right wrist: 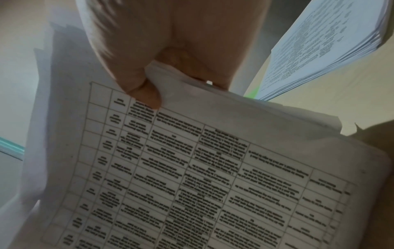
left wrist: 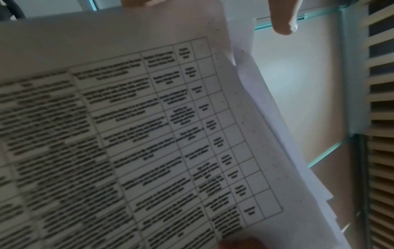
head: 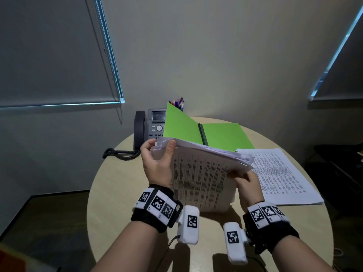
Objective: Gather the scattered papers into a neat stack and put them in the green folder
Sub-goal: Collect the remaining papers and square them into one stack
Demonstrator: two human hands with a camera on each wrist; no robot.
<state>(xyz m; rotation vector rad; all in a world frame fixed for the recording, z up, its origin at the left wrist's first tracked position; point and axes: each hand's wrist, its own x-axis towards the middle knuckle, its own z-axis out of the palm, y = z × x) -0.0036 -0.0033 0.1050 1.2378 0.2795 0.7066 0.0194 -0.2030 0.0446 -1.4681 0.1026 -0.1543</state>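
Both hands are raised over the table [head: 110, 193], holding one stack [head: 202, 181] of printed sheets between them. I see the stack lifted, top edge tipped away from me, printed table side facing down toward the wrists.

Left hand [head: 157, 163]: at the stack's left corner. Thumb lies against the near face, fingers curl round the far side, so it grips the corner. In the left wrist view only one fingertip [left wrist: 283, 25] shows past the paper's edge; the sheet fills most of that picture.

Right hand [head: 246, 186]: under the stack's right edge. The right wrist view shows the thumb [right wrist: 145, 91] pressed on the printed face and the fingers behind it, pinching the sheets. Edges of the sheets are fanned and not flush on the right side.

Folder [head: 225, 134]: green, lies open on the far part of the table, just behind the raised stack. Its left cover stands tilted up, right cover lies flat. A dark spine runs down the middle.

Second pile [head: 279, 177] of printed paper lies flat on the table to the right, its far corner touching or overlapping the folder's flat cover.

Phone [head: 151, 124] sits behind the folder's raised cover at left, with pens [head: 177, 103] beyond it.
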